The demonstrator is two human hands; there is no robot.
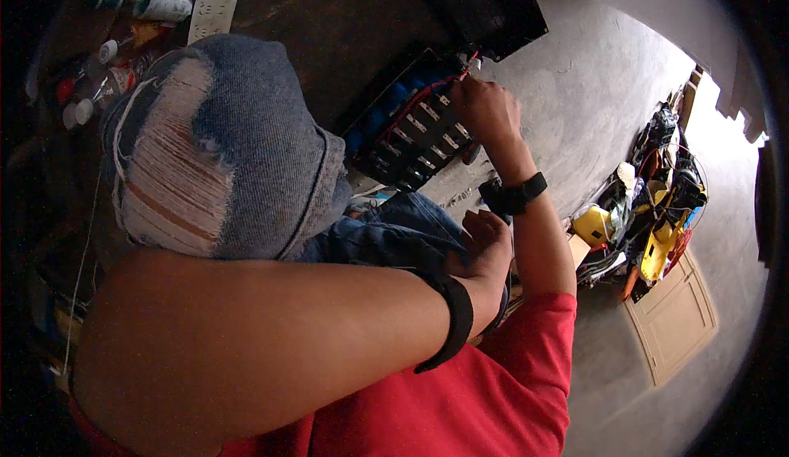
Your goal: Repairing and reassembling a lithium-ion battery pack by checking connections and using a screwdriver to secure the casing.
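My right hand (486, 110) is closed, its fingers pinched together at the upper right edge of a battery pack (421, 132). The pack has a black face with rows of short metal tabs and blue cells along its left side. A red wire (429, 89) runs over it and up to a small pale piece (475, 66) beside my fingertips. What the fingers grip is hidden. Lower down, near my jeans, my left hand (491, 247) is curled with its thumb side up. Whether it holds anything cannot be seen. Each wrist wears a black band.
A black flat panel (485, 5) lies behind the pack. Bottles (163, 5) and a white perforated plate (212, 15) lie at upper left, beyond my denim-covered knee (246, 145). At right are a heap of cables and yellow parts (657, 247) and a beige panel (675, 317) on grey concrete.
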